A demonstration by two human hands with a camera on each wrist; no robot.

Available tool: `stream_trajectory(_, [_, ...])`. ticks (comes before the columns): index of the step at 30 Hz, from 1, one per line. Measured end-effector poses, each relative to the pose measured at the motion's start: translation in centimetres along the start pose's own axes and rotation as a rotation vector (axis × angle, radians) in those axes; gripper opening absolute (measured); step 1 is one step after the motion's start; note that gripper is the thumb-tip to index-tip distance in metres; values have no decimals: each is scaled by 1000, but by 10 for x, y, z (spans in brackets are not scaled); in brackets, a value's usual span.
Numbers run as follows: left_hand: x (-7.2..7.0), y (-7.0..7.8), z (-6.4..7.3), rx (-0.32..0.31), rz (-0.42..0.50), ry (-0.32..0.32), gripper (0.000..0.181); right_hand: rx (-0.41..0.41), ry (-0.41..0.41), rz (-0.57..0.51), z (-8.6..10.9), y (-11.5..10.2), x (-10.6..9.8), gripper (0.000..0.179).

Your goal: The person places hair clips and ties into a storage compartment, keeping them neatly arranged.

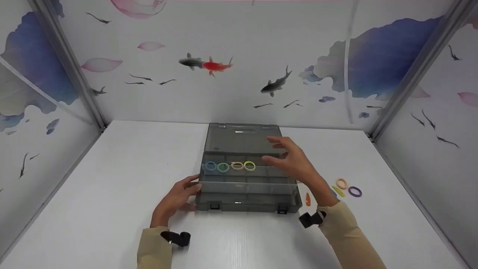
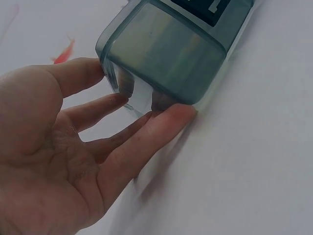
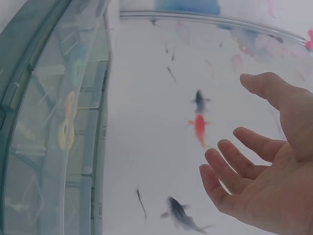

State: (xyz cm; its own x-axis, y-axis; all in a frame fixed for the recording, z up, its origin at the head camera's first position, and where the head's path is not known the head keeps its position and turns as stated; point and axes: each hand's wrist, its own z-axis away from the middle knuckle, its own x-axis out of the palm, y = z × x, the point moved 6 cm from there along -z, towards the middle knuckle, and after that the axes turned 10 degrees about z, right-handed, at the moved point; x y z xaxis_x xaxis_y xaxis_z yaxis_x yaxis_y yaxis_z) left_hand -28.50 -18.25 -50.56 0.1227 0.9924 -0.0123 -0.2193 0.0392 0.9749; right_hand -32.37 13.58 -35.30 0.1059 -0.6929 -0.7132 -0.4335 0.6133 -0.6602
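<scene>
Your left hand (image 2: 73, 152) touches the translucent box (image 2: 166, 54) with spread fingers; a red fish print (image 2: 63, 53) shows beyond

Box (image 1: 248, 206) is smoky see-through plastic, pretty glossy, with bright glints off its front and its lid (image 1: 242, 142). The clear strip (image 1: 257, 188) inside looks like smooth, shiny plastic too. Rings (image 1: 350, 191) look smooth; rubber or plastic, honestly can't tell. Tabletop (image 1: 239, 246) is smooth white with a soft sheen. Back wall (image 1: 224, 97) is a smooth printed panel, and the corner posts (image 1: 71, 63) look like dullish silvery metal. Sleeves (image 1: 356, 239) are matt beige cloth, wrist cams (image 1: 307, 220) black plastic-looking.
</scene>
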Motion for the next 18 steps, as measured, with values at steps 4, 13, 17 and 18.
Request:
stream_trajectory(4, [0, -1, -1, -2, -1, 3, 57, 27, 47, 1, 15, 13, -17, 66])
stream_trajectory(13, [1, -3, -1, -5, -8, 14, 56, 123, 197, -63, 51, 56, -57, 60])
stream_trajectory(17, [0, -1, -1, 3, -8, 13, 56, 171, 243, -58, 63, 77, -70, 60])
stream_trajectory(18, [0, -1, -1, 5, -8, 14, 56, 188, 253, -54, 65, 82, -73, 60])
